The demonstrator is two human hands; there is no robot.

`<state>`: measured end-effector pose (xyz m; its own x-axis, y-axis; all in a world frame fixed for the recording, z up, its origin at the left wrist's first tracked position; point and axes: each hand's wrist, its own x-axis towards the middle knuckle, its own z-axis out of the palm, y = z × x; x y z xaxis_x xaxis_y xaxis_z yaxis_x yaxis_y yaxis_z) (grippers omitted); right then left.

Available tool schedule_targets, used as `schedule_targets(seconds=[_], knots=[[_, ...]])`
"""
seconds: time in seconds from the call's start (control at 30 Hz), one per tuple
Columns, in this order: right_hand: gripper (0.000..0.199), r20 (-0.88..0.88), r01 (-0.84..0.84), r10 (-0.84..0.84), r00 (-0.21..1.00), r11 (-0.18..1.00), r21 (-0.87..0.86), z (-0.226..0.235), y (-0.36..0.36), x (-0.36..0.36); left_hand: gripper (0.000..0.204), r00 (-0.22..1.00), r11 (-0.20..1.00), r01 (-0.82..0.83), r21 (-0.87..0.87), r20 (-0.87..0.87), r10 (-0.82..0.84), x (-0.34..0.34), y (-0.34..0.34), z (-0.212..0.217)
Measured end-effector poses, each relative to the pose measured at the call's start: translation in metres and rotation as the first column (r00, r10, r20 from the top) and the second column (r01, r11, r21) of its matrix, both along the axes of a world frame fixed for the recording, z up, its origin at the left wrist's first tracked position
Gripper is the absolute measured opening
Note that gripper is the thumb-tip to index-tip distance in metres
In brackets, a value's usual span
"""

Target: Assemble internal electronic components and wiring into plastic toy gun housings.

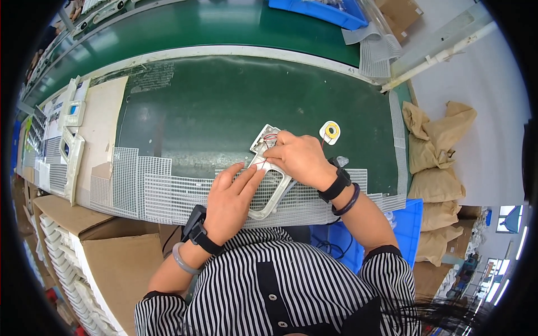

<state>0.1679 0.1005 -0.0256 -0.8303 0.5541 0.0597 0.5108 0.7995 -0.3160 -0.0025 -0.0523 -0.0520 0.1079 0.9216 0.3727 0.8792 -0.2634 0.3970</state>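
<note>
Left hand (231,197): I lay it flat, fingers stretched out and gripping nothing, pressing the pale grey plastic frame (269,179) down so it stays put.
Right hand (300,158): my fingertips are pinched at the frame's upper end, apparently on thin red wires (270,136); what they pinch is hidden.
Frame: it lies tilted on white plastic grid matting (151,187) at the near edge of the dark green bench mat (224,112).
Round white-and-yellow coil disc (330,131): it rests just beyond my right hand, seemingly tethered by a red lead.
Surroundings: more pale frames (73,151) stacked far left; cardboard cartons (112,257) below.
</note>
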Motion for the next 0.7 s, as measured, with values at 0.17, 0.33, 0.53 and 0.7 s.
schedule_targets(seconds=[0.17, 0.33, 0.53, 0.7], knots=[[0.016, 0.028, 0.015, -0.015, 0.999, 1.000, 0.025, -0.001, -0.003, 0.000, 0.043, 0.960, 0.986, 0.002, -0.164, 0.277, 0.044, -0.009, 0.005, 0.015], [0.015, -0.004, 0.001, 0.000, 1.000, 0.999, 0.049, -0.005, -0.001, 0.002, 0.047, 0.879, 0.967, 0.062, -0.247, 0.473, 0.065, -0.012, 0.018, 0.020], [0.014, -0.086, -0.025, 0.032, 0.996, 0.996, 0.087, -0.011, -0.001, 0.003, 0.043, 0.990, 0.989, -0.065, -0.135, 0.119, 0.081, -0.004, 0.011, 0.016], [0.013, -0.123, -0.021, 0.032, 0.992, 0.996, 0.090, -0.012, -0.002, 0.003, 0.038, 0.984, 0.982, -0.156, -0.102, 0.076, 0.164, 0.005, 0.006, 0.021]])
